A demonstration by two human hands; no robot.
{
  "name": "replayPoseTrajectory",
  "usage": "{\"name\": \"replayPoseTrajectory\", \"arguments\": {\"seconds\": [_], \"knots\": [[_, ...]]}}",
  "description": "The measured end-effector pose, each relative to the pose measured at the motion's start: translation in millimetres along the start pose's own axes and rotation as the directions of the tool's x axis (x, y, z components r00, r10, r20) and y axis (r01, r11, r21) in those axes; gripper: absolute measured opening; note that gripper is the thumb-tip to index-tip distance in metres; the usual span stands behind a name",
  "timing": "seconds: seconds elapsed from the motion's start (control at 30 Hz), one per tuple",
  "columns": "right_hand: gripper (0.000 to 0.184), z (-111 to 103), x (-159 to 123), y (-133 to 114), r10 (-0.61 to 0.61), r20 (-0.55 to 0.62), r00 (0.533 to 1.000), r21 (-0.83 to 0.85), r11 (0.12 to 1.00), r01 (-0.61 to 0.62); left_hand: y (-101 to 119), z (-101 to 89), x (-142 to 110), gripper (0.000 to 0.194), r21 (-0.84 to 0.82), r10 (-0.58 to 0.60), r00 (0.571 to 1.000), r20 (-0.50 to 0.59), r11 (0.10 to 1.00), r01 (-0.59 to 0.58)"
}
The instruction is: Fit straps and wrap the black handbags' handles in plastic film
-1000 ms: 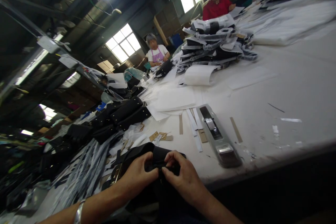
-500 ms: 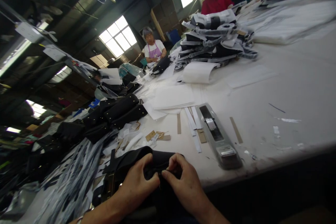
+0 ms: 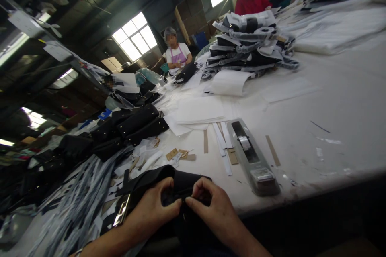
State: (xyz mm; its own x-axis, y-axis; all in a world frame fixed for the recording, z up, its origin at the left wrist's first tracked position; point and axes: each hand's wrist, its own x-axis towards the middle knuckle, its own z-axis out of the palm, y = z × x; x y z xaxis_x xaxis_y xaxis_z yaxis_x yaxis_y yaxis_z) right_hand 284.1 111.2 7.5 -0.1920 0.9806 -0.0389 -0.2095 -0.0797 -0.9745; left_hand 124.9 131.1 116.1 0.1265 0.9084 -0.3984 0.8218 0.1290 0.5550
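A black bag point(image 3: 187, 180) lies at the table's near edge, its opening facing me. My left hand point(image 3: 164, 204) is closed on the bag's rim, with the thumb outside and the fingers partly inside. Close beside it, my right hand point(image 3: 208, 198) pinches the same rim between thumb and index finger. The thumbs almost meet; whatever small part lies between the fingertips cannot be made out. A shiny metal buckle point(image 3: 122, 210) shows on the bag next to my left wrist. The bag's lower part is dark and hard to see.
A grey tape dispenser point(image 3: 253, 160) stands right of the bag. Brown tags point(image 3: 171, 154), paper strips and white sheets point(image 3: 199, 110) lie beyond. Black bags point(image 3: 141, 122) and wrapped straps point(image 3: 87, 196) crowd the left. Wrapped bags point(image 3: 244, 46) are piled farther back, where people work.
The view has shifted slightly, and the buckle beside my left wrist shows more fully. Both hands keep their hold on the bag's rim with hardly any movement.
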Motion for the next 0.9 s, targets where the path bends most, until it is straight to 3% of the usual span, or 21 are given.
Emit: {"name": "replayPoseTrajectory", "arguments": {"seconds": [0.17,0.37,0.57,0.77,0.9], "knots": [[0.012,7,-4,3,0.013,-0.030,0.999,-0.028,1.000,-0.014,-2,5.2,1,0.016,0.037,0.060,0.998,-0.004,0.998,-0.059],[0.013,8,-4,4,0.010,-0.106,0.994,-0.033,0.999,-0.013,-10,11.9,2,0.025,0.085,-0.028,0.987,-0.159,0.995,0.042],[0.013,3,2,2,0.035,-0.047,0.998,-0.014,0.999,-0.036,-19,5.1,6,0.014,0.038,0.013,0.999,-0.043,0.999,-0.011],[0.017,5,-1,2,0.053,-0.048,0.997,-0.043,0.998,-0.055,-20,11.6,3,0.017,0.074,-0.038,0.996,-0.084,0.996,0.044],[0.020,8,-2,3,0.010,-0.056,0.998,-0.093,0.996,-0.016,-13,16.1,3,0.032,0.056,-0.111,0.983,-0.149,0.991,0.120]]}}
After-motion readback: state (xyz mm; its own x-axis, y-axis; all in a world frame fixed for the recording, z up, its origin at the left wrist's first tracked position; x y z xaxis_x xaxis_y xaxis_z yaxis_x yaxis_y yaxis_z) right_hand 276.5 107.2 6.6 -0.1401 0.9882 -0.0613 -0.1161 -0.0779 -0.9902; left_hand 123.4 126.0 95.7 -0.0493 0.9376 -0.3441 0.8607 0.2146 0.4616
